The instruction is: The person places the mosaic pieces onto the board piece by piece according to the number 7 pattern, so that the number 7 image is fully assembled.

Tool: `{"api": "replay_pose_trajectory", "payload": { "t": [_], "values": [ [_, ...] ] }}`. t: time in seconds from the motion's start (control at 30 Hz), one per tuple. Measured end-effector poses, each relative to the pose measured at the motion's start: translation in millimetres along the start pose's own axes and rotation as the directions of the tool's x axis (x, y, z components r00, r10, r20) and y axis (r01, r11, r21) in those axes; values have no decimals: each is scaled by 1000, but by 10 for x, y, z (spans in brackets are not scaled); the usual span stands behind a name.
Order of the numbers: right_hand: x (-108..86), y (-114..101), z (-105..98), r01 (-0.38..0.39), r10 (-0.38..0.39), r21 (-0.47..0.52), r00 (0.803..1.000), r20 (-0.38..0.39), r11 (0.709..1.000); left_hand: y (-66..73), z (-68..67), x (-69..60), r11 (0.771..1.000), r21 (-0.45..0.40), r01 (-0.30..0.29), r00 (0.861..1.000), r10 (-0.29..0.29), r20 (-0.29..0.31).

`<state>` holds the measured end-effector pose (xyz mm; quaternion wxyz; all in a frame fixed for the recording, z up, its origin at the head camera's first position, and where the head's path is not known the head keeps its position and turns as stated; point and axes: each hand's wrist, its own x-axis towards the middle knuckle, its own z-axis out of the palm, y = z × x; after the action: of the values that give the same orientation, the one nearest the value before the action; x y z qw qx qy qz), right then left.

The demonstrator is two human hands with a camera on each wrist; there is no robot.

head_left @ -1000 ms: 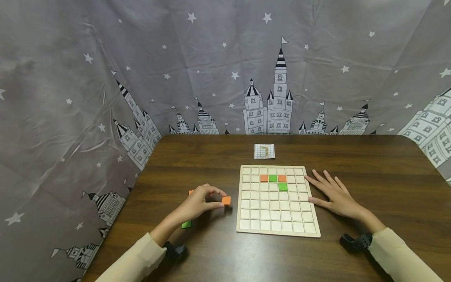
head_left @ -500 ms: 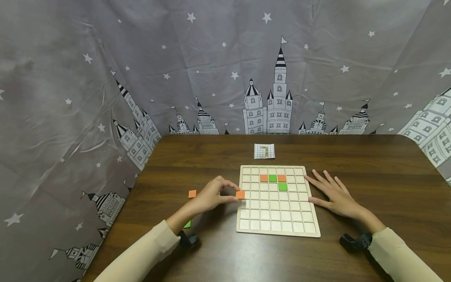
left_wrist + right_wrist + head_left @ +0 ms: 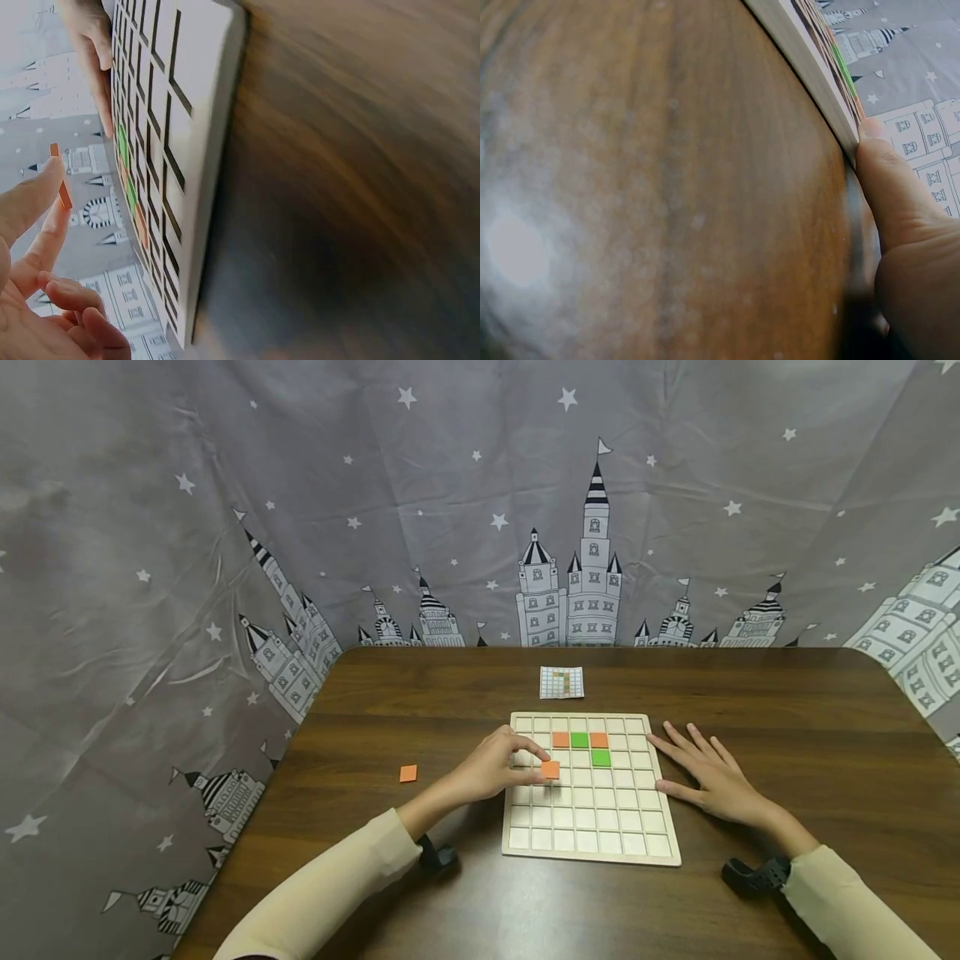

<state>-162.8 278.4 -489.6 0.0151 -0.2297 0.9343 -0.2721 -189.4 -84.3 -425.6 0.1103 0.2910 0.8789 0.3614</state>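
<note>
Between thumb and index finger my left hand (image 3: 491,767) pinches an orange tile (image 3: 550,770), held above the left part of the pale gridded board (image 3: 585,818). In the left wrist view the same tile (image 3: 61,180) is seen edge-on at the fingertips, off the board. Orange tiles (image 3: 561,740) and green tiles (image 3: 601,758) lie in cells of the upper rows. My right hand (image 3: 712,777) lies with spread fingers at the board's right edge; its thumb (image 3: 889,180) touches the rim in the right wrist view.
A small printed card (image 3: 561,682) with a coloured grid lies behind the board. Another orange tile (image 3: 408,773) rests on the brown table (image 3: 450,693) to the left. Behind the table hangs a grey curtain (image 3: 435,485) with castles and stars.
My left hand has carried the orange tile rightward from beside the board to over its cells. The green tile near my left forearm is now hidden. My right hand has stayed in place.
</note>
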Motion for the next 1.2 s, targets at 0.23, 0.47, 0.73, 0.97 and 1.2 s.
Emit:
{"api": "replay_pose_trajectory", "payload": {
  "t": [0.23, 0.47, 0.73, 0.97, 1.2],
  "values": [
    [4, 2, 3, 15, -15, 1, 1000, -6, 1000, 106, 125, 159, 1000, -9, -15, 1000, 15, 6],
    [4, 3, 7, 14, -14, -2, 1000, -6, 1000, 197, 227, 264, 1000, -26, 6, 999, -5, 33],
    [-3, -17, -6, 17, -17, 4, 1000, -7, 1000, 268, 333, 368, 999, -7, 47, 997, -47, 55],
    [0, 7, 8, 18, -18, 0, 1000, -12, 1000, 310, 420, 457, 999, 25, 33, 997, -34, 65],
    [5, 7, 8, 7, -7, 6, 1000, -2, 1000, 316, 483, 491, 995, 60, 74, 996, -77, 52]
  ]
}}
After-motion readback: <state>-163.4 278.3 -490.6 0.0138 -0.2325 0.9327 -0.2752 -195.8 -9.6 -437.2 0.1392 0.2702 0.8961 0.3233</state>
